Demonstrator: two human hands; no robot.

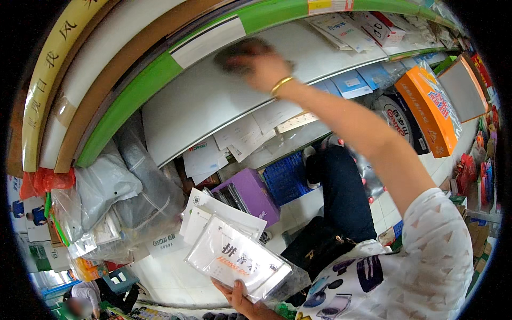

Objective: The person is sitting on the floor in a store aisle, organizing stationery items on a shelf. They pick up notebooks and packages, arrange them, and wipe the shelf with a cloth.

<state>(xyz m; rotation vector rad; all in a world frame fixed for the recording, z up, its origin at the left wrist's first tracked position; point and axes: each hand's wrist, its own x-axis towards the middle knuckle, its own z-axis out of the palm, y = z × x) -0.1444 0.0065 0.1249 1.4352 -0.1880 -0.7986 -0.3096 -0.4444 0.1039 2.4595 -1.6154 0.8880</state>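
My right hand (266, 70), with a gold bracelet at its wrist, reaches over a white shelf board (188, 108) with a green front strip. It grips a dark, blurred cloth-like thing (228, 60) against the board. Low down, my left hand (240, 300) holds a stack of exercise books (236, 256) in clear plastic wrap by its lower edge. Larger white sheets or booklets (224, 212) lie behind that stack; whether my left hand holds them too, I cannot tell.
Paper booklets (240, 138) fill the lower shelf, above a purple box (252, 196) and a blue plastic basket (284, 176). Plastic-wrapped bundles (148, 188) crowd the left. An orange carton (428, 108) stands at the right. Another person (86, 292) is at the lower left.
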